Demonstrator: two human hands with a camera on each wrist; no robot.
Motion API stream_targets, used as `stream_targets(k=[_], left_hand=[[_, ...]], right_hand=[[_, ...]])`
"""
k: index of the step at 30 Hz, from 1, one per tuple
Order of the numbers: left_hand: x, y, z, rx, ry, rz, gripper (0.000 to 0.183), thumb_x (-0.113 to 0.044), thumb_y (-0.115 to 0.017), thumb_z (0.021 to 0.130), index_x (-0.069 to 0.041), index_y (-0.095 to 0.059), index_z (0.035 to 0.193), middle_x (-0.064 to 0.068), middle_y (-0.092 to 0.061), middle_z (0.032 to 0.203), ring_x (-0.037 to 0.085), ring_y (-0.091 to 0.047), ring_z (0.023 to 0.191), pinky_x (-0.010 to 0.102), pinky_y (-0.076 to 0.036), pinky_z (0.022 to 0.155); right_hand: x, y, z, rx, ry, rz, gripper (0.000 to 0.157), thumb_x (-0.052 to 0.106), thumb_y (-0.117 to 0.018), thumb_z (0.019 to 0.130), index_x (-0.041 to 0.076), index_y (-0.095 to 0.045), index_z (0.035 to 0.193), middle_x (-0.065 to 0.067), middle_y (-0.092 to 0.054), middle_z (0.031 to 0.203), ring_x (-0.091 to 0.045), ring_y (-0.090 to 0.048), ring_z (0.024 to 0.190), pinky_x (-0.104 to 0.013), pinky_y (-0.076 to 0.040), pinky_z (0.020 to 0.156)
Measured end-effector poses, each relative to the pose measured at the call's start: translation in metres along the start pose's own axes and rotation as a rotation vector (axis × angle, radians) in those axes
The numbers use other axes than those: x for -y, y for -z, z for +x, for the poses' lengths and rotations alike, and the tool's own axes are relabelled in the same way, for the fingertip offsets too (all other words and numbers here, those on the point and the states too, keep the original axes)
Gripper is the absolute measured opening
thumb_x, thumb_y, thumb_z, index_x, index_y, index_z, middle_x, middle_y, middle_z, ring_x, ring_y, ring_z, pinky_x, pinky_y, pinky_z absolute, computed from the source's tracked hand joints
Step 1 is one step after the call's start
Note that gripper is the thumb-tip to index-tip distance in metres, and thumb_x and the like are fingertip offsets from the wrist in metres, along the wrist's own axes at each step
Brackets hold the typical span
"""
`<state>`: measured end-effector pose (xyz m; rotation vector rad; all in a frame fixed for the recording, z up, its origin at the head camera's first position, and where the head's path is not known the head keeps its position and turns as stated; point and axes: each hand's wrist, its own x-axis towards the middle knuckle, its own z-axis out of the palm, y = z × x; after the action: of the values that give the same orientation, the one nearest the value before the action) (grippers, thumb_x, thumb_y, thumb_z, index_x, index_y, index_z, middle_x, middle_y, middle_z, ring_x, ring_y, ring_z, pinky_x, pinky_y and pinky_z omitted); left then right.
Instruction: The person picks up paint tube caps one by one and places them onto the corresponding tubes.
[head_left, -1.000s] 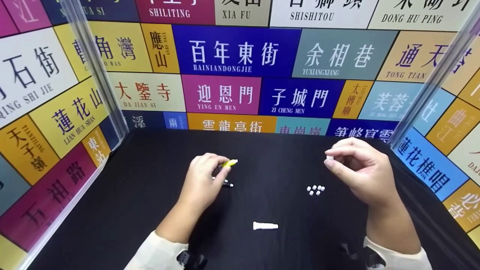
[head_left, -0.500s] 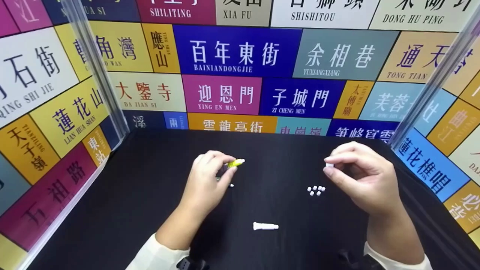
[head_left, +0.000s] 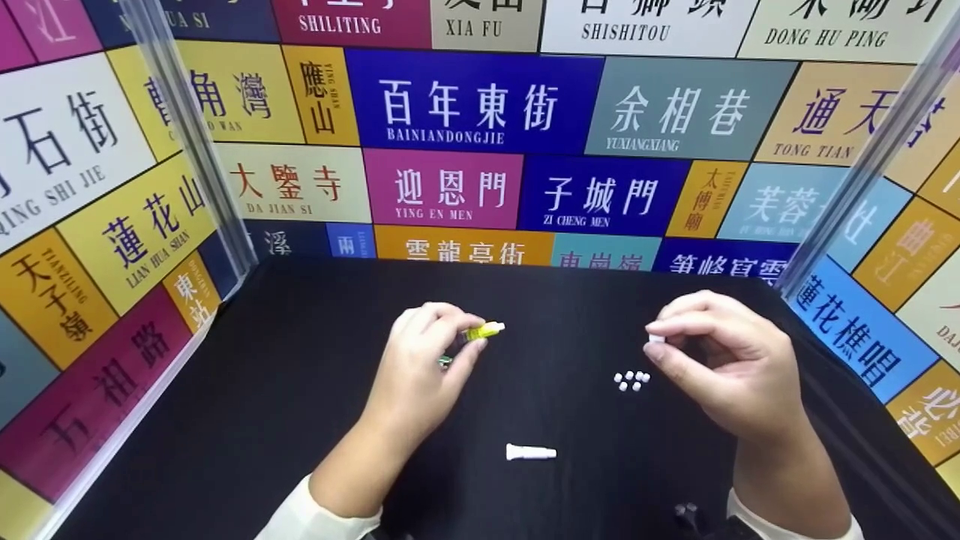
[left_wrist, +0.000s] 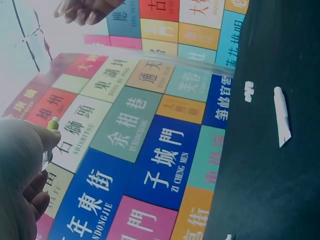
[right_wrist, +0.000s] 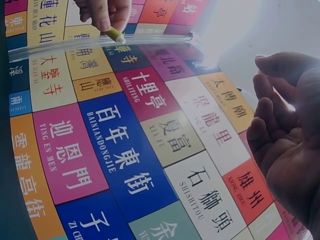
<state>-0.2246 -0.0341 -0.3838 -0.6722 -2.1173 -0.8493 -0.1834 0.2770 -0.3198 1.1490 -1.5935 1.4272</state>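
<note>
In the head view my left hand (head_left: 424, 364) pinches a short yellow tube with a white tip (head_left: 486, 330) between thumb and fingers, held up over the black cloth. The left wrist view shows the yellow tube's end (left_wrist: 53, 123) past the thumb. Below that hand a bit of a small green item (head_left: 445, 361) peeks out, mostly hidden. My right hand (head_left: 731, 360) pinches a small white piece (head_left: 656, 339) between thumb and index finger. Several similar white pieces (head_left: 631, 380) lie grouped on the cloth to its left. Nearer me lies a tapered white tube (head_left: 531, 451).
A black cloth (head_left: 300, 420) covers the table. Walls of coloured, lettered panels (head_left: 472, 101) rise behind and on both sides, with clear corner strips (head_left: 196, 142) where they meet. A small dark object (head_left: 686, 514) shows beside the right sleeve.
My left hand has moved slightly right with the yellow tube, covering the dark item beneath and baring the green one. The right hand has come down a little, still pinching the white piece.
</note>
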Motion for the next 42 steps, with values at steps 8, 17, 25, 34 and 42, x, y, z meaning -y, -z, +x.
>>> stream_targets(k=[8, 17, 25, 34, 42], left_hand=[[-0.011, 0.004, 0.000, -0.018, -0.048, -0.020, 0.020, -0.022, -0.085, 0.093, -0.019, -0.079, 0.111, -0.001, -0.076, 0.109, 0.016, -0.065, 0.100, 0.036, -0.053, 0.094], [-0.022, 0.008, -0.002, -0.052, -0.127, -0.038, 0.020, -0.020, -0.085, 0.093, -0.018, -0.079, 0.112, -0.002, -0.076, 0.107, 0.017, -0.067, 0.105, 0.035, -0.053, 0.098], [-0.029, 0.007, -0.004, -0.030, -0.172, -0.043, 0.021, -0.020, -0.085, 0.093, -0.018, -0.080, 0.113, -0.004, -0.076, 0.106, 0.017, -0.068, 0.106, 0.034, -0.052, 0.101], [-0.036, 0.004, -0.007, -0.011, -0.192, -0.058, 0.022, -0.020, -0.085, 0.093, -0.018, -0.080, 0.115, -0.004, -0.075, 0.107, 0.016, -0.067, 0.105, 0.034, -0.052, 0.098], [-0.040, 0.005, -0.008, -0.012, -0.212, -0.066, 0.021, -0.020, -0.084, 0.094, -0.018, -0.080, 0.114, -0.004, -0.075, 0.107, 0.015, -0.067, 0.105, 0.033, -0.051, 0.099]], right_hand=[[0.003, -0.006, 0.000, 0.001, 0.006, -0.052, 0.015, -0.023, -0.078, 0.077, -0.018, -0.074, 0.090, -0.014, -0.074, 0.089, -0.014, -0.066, 0.082, -0.016, -0.055, 0.077], [0.000, -0.010, -0.003, 0.014, -0.015, -0.192, 0.020, -0.021, -0.081, 0.075, -0.010, -0.079, 0.092, -0.012, -0.076, 0.088, -0.011, -0.069, 0.085, -0.015, -0.055, 0.076], [-0.009, -0.012, -0.009, 0.089, -0.063, -0.311, 0.038, -0.025, -0.081, 0.068, -0.001, -0.082, 0.097, -0.008, -0.076, 0.089, -0.007, -0.066, 0.080, -0.014, -0.053, 0.071], [-0.012, -0.013, -0.010, 0.123, -0.068, -0.333, 0.037, -0.021, -0.083, 0.071, 0.003, -0.083, 0.100, -0.009, -0.075, 0.089, -0.007, -0.063, 0.079, -0.017, -0.052, 0.070], [-0.014, -0.016, -0.011, 0.155, -0.049, -0.306, 0.037, -0.020, -0.084, 0.071, 0.003, -0.082, 0.100, -0.010, -0.075, 0.089, -0.008, -0.062, 0.076, -0.019, -0.051, 0.067]])
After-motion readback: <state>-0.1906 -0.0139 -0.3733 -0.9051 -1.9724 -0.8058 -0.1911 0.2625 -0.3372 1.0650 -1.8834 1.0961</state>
